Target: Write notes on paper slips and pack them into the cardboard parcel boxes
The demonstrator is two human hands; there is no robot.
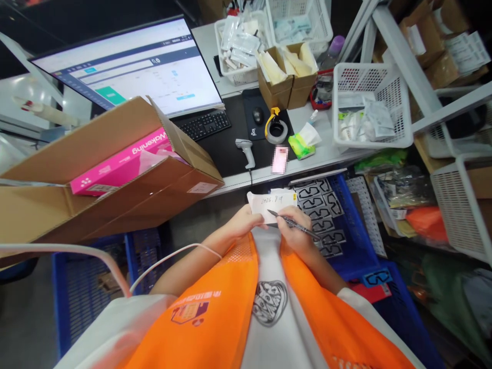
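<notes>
Close in front of my chest, my left hand [248, 221] grips a small white notepad [265, 203] by its lower left corner, thumb on top. Handwriting that looks like a date runs along the upper part of the page. A dark pen [294, 224] sits between the fingers of my right hand [296, 231], its tip at the middle of the page. That hand also rests against the pad's lower right side. My left fingers behind the pad are hidden.
An open cardboard box [180, 184] holding a pink box [123, 161] stands at left before a monitor [138, 66]. On the desk lie a barcode scanner [245, 152], a tape roll [277, 132] and a tissue pack [302, 147]. White baskets [403, 123] stand right; a blue crate [351, 241] is below.
</notes>
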